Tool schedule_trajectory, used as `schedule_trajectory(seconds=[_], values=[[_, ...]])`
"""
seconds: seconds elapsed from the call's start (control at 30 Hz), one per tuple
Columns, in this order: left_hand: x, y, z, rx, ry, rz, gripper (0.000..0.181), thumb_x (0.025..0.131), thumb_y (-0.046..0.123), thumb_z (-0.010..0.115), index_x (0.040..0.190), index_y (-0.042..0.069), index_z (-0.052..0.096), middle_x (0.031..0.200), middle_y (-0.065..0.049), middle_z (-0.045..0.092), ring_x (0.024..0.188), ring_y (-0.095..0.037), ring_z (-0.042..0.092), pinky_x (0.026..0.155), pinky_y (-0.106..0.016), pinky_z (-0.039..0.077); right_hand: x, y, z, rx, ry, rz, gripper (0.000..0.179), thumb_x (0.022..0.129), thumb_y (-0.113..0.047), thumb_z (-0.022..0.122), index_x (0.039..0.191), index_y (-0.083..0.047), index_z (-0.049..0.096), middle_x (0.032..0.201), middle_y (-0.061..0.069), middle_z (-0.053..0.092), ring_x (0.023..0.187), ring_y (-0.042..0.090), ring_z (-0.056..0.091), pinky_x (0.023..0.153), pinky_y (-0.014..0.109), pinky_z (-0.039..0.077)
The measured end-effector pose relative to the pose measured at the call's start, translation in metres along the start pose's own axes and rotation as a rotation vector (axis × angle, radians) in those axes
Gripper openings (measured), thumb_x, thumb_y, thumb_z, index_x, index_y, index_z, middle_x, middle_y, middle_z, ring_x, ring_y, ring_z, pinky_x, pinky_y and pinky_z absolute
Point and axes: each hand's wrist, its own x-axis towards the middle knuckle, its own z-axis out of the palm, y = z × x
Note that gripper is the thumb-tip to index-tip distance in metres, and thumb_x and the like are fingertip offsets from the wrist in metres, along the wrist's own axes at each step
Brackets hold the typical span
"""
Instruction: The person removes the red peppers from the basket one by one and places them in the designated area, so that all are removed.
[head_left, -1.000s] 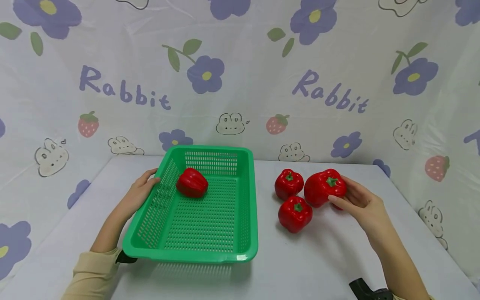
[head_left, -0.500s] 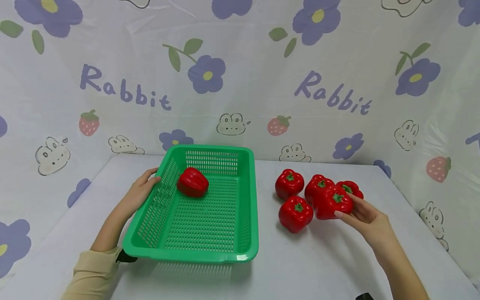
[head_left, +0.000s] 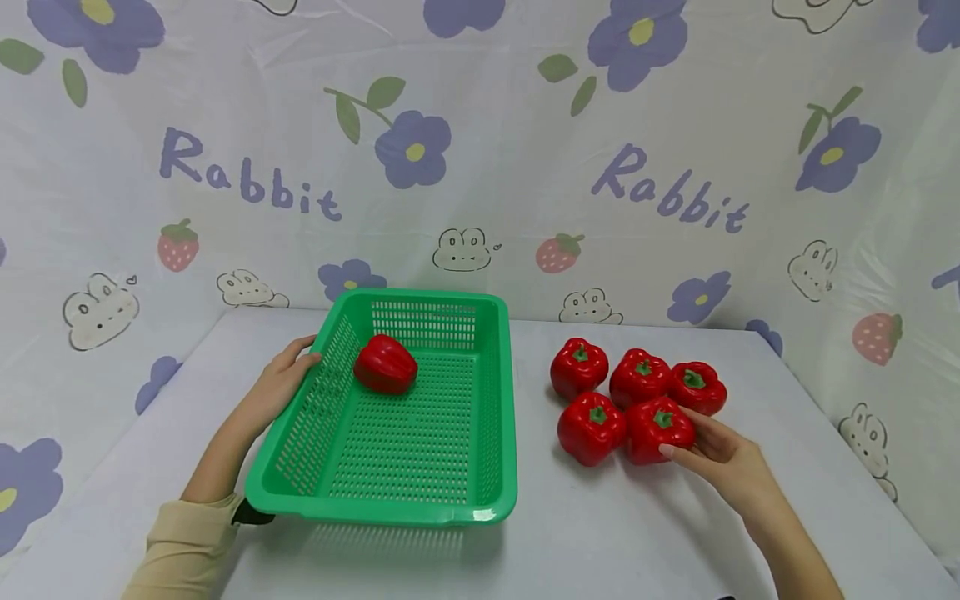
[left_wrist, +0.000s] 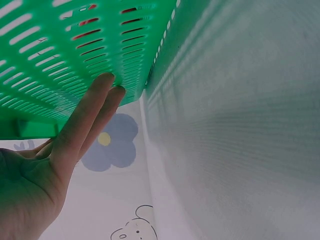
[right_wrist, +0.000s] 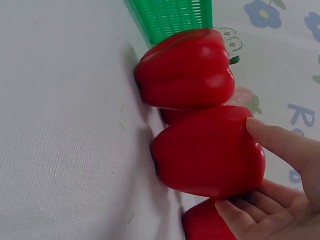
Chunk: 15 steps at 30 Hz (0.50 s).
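Observation:
In the head view my right hand [head_left: 723,467] holds a red bell pepper [head_left: 658,433] by its right side, thumb near and fingers behind. The right wrist view shows this bell pepper [right_wrist: 210,152] low over the white table, with thumb and fingertips on its skin. Several other red bell peppers [head_left: 591,429] stand grouped beside it, green stems up. My left hand [head_left: 273,387] grips the left rim of a green plastic basket [head_left: 491,400], thumb over the edge. Two fingers [left_wrist: 82,120] lie along its slotted outer wall in the left wrist view. One red bell pepper [head_left: 386,365] lies on its side inside.
A white cloth-like surface covers the table [head_left: 570,533]. Behind it hangs a pale curtain [head_left: 480,108] printed with purple flowers, strawberries and rabbits. The basket's front edge is tilted up off the table, casting a shadow below.
My right hand has brought its bell pepper toward me and down, from over the back row to the front row's right end. My left hand and the basket stay put.

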Motion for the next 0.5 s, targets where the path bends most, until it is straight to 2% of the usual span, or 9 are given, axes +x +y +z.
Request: schedule_trajectory(seconds=[0.13, 0.23, 0.5], values=[[0.0003, 0.0001, -0.0002, 0.001, 0.000, 0.002, 0.059, 0.105, 0.037, 0.032, 0.154, 0.006, 0.024, 0.146, -0.030, 0.040, 0.123, -0.043, 0.051, 0.098, -0.052, 0.042, -0.0013, -0.0022, 0.0001, -0.025, 0.002, -0.006, 0.080, 0.090, -0.044, 0.066, 0.153, -0.010, 0.031, 0.154, 0.021, 0.036, 0.141, 0.039, 0.036, 0.102, 0.041, 0.042], [0.0006, -0.0003, -0.0003, 0.003, 0.000, 0.005, 0.059, 0.105, 0.038, 0.032, 0.154, 0.006, 0.024, 0.145, -0.030, 0.042, 0.122, -0.043, 0.052, 0.097, -0.051, 0.042, -0.0022, -0.0048, -0.0013, -0.039, -0.002, 0.004, 0.082, 0.090, -0.045, 0.067, 0.154, -0.010, 0.030, 0.154, 0.022, 0.035, 0.141, 0.041, 0.035, 0.103, 0.045, 0.041], [-0.0003, -0.0009, -0.0004, 0.002, 0.003, 0.010, 0.059, 0.105, 0.038, 0.032, 0.154, 0.006, 0.025, 0.147, -0.030, 0.040, 0.125, -0.044, 0.049, 0.100, -0.053, 0.040, -0.0023, -0.0075, -0.0015, -0.029, -0.031, 0.027, 0.085, 0.090, -0.045, 0.066, 0.155, -0.009, 0.025, 0.156, 0.024, 0.029, 0.143, 0.043, 0.029, 0.105, 0.050, 0.038]])
